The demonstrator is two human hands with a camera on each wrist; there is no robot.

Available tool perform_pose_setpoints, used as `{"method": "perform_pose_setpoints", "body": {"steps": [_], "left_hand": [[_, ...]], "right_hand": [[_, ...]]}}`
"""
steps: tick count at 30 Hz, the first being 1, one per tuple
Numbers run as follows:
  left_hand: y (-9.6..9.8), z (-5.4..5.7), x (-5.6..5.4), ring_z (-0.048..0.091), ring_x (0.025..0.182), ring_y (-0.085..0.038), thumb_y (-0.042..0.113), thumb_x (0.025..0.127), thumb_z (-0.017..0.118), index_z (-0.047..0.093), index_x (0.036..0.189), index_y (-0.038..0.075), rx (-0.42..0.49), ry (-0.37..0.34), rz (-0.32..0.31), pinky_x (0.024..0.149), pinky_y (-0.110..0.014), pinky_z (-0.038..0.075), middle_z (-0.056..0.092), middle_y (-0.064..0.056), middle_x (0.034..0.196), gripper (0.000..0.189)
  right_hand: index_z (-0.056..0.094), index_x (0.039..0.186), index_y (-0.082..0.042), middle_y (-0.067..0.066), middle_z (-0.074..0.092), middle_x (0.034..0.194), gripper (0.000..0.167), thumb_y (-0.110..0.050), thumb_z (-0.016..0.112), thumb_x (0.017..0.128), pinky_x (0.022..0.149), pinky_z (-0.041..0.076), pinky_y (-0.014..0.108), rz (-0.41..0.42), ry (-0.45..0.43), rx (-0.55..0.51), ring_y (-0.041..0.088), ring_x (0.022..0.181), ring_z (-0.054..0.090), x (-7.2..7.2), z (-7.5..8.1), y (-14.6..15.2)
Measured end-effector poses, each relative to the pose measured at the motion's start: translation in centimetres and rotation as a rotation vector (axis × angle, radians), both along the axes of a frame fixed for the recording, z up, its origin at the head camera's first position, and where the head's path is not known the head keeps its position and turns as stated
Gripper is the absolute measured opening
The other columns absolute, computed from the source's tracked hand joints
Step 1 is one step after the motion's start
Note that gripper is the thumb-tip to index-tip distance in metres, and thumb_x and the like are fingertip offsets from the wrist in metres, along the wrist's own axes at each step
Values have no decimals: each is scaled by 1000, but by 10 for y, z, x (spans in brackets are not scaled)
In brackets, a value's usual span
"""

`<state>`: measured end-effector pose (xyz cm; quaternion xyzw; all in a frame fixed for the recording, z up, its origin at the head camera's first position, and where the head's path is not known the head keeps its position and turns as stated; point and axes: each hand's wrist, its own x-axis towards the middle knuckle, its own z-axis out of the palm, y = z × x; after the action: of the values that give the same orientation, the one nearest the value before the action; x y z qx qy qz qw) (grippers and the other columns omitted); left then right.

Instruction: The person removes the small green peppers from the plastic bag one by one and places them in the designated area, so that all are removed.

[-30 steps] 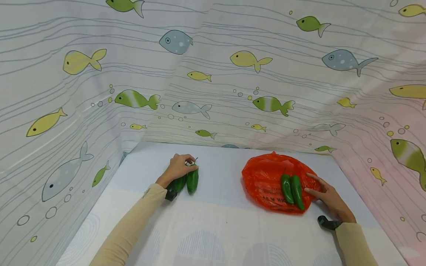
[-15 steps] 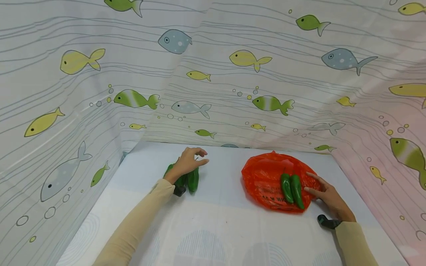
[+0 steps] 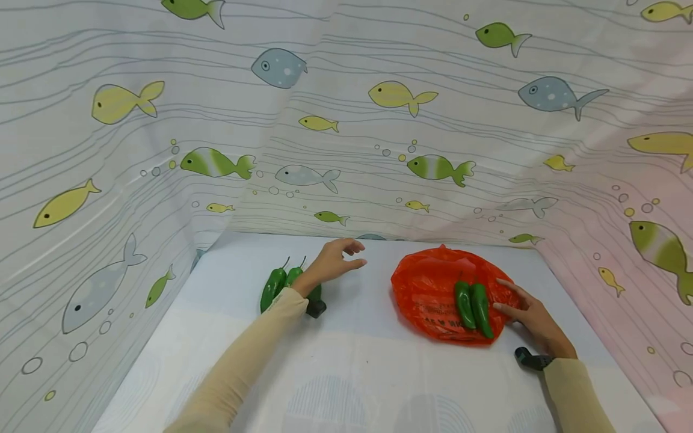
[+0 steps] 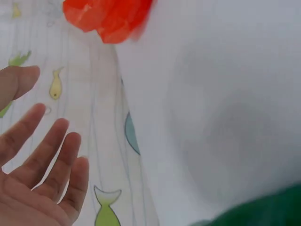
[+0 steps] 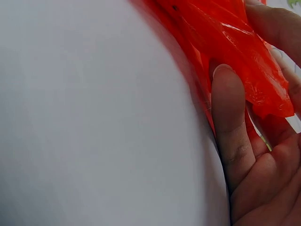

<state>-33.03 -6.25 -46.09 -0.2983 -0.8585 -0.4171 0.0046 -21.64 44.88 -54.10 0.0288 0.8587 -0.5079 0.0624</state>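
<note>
My left hand is in the air over the left side of the table, fingers apart and holding nothing. Beneath its wrist lie three green chili peppers, partly covered by the arm; blurred dark green shows low in the left wrist view. A crumpled red plastic bag is spread at the right, with two more green chili peppers side by side on it. My right hand holds the bag's right edge, the thumb on one side of the film and fingers on the other in the right wrist view.
A white table with pale arch prints spans the front. Fish-printed sheeting walls it in at the back and both sides. A dark wrist camera sticks out under the right wrist, another under the left.
My left hand has let go of a chili pepper in the left group, lifted away and moved right toward the bag. The right hand stays at the bag's edge.
</note>
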Motion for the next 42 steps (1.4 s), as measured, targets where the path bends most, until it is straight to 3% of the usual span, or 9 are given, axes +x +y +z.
{"method": "perform_pose_setpoints", "body": {"steps": [5, 9, 17, 24, 28, 33, 38, 42], "left_hand": [[20, 3, 0, 64, 110, -25, 28, 94, 78, 69, 123, 13, 15, -5, -29, 94, -41, 53, 69, -1, 121, 34], [35, 3, 1, 64, 109, -21, 29, 94, 78, 69, 124, 13, 19, -15, -48, 90, -32, 53, 69, 1, 120, 35], [64, 1, 5, 64, 109, -23, 27, 95, 77, 68, 126, 9, 2, -43, -116, 89, -30, 54, 69, -4, 121, 37], [92, -1, 9, 62, 109, -25, 30, 96, 75, 66, 129, 4, -12, -65, -182, 84, -26, 53, 69, -11, 123, 43], [110, -3, 12, 62, 111, -22, 33, 96, 75, 66, 129, 8, -9, -79, -200, 89, -26, 52, 68, -10, 125, 42], [131, -7, 19, 62, 112, -18, 34, 96, 75, 68, 126, 12, -5, -81, -216, 93, -23, 50, 68, -10, 126, 39], [147, -8, 26, 65, 106, -18, 30, 96, 75, 67, 127, 7, 15, -80, -255, 90, -22, 51, 69, -10, 124, 40], [159, -7, 29, 66, 95, -9, 31, 96, 75, 68, 126, 6, 32, -71, -272, 85, -19, 52, 70, -9, 121, 40]], "right_hand": [[29, 163, -31, 18, 29, 158, 76, -46, 68, 99, 83, 52, 29, 6, -3, -13, 27, 117, 44, 0, 0, 0], [29, 163, -31, 19, 29, 158, 76, -45, 68, 99, 85, 52, 28, 4, -3, -26, 27, 120, 42, -1, -1, 1], [31, 162, -28, 16, 38, 150, 76, -43, 70, 98, 81, 54, 30, 0, -1, -49, 18, 108, 52, -3, -2, -1], [32, 162, -28, 16, 38, 150, 75, -42, 70, 99, 80, 54, 30, 3, 9, -62, 17, 107, 53, -1, -2, 0], [33, 162, -27, 15, 43, 141, 76, -42, 71, 98, 79, 53, 30, -4, 14, -57, 18, 103, 55, -2, -1, -1], [31, 162, -27, 15, 39, 147, 75, -41, 70, 99, 79, 53, 30, 3, 13, -60, 17, 107, 52, 0, 0, -1], [32, 162, -27, 15, 37, 150, 75, -40, 70, 99, 79, 54, 31, 7, 8, -71, 16, 105, 54, 0, -1, 0], [33, 161, -28, 14, 40, 143, 75, -42, 71, 98, 78, 53, 31, 2, 7, -58, 18, 102, 55, -2, -1, 0]]}}
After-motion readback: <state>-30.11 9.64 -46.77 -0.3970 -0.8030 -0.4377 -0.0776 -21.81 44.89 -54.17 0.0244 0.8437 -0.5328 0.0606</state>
